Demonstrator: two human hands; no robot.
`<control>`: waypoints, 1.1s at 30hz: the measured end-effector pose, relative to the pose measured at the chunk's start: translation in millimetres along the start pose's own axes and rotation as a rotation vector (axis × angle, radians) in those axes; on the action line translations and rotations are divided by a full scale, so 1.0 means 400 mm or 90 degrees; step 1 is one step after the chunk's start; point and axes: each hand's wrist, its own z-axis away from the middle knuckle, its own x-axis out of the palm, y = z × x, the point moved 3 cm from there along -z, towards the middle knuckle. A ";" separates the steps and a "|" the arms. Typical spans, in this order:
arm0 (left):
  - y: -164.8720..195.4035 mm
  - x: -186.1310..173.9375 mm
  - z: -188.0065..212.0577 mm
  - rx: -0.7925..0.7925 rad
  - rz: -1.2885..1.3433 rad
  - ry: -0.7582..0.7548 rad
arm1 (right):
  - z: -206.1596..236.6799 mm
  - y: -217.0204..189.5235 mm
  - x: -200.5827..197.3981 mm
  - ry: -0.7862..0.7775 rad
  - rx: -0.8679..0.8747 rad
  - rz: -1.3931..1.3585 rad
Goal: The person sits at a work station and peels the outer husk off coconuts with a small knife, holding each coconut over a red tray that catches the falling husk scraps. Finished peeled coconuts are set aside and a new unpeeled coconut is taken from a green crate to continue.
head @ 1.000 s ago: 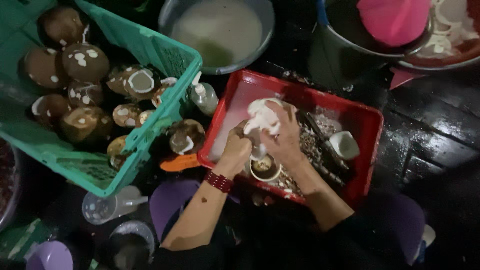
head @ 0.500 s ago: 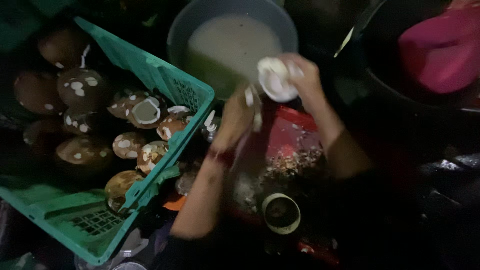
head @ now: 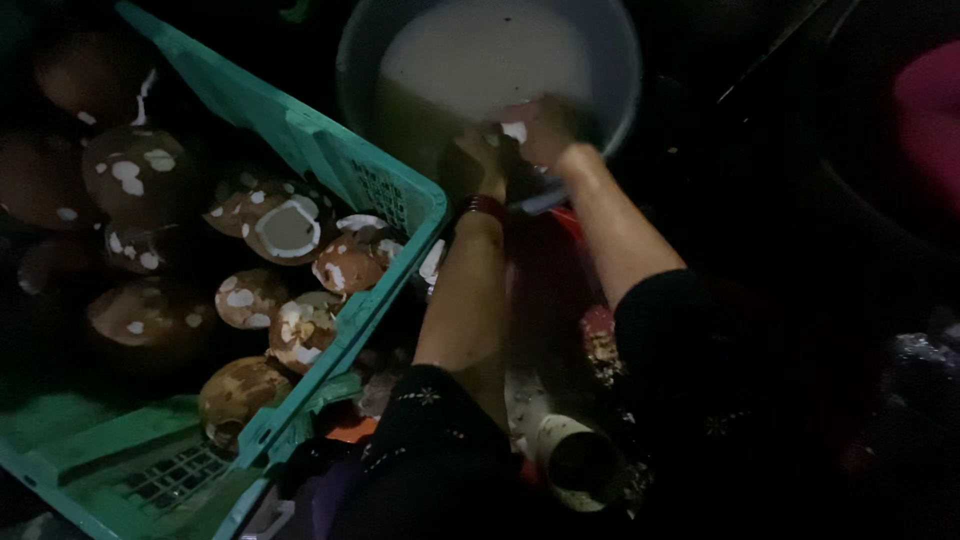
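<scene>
Since half a second ago, both hands (head: 510, 145) have reached the basin (head: 610, 60) rim, fingers gripping a white piece (head: 515, 131).

- A dim, floor-level food-preparation spot, of the kind found at a market stall or a backyard work area.
- A green plastic crate (head: 330, 190) is piled with brown coconut shells (head: 285, 225) flecked with white flesh.
- A round metal basin (head: 600, 60) holds cloudy white liquid.
- A red tray (head: 560, 225) lies below on the dark, wet ground.
</scene>
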 end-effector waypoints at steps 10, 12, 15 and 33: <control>0.016 -0.075 0.084 0.049 0.528 0.040 | 0.166 0.033 -0.122 0.381 -0.075 0.449; 0.027 -0.073 0.160 0.123 0.347 0.027 | 0.256 0.073 -0.149 0.470 -0.049 0.158; 0.065 -0.016 0.311 0.098 0.899 -0.398 | 0.387 0.091 -0.136 0.456 -0.089 -0.083; -0.113 -0.056 0.718 0.290 0.119 -0.401 | 1.045 0.412 -0.284 0.501 0.475 -0.853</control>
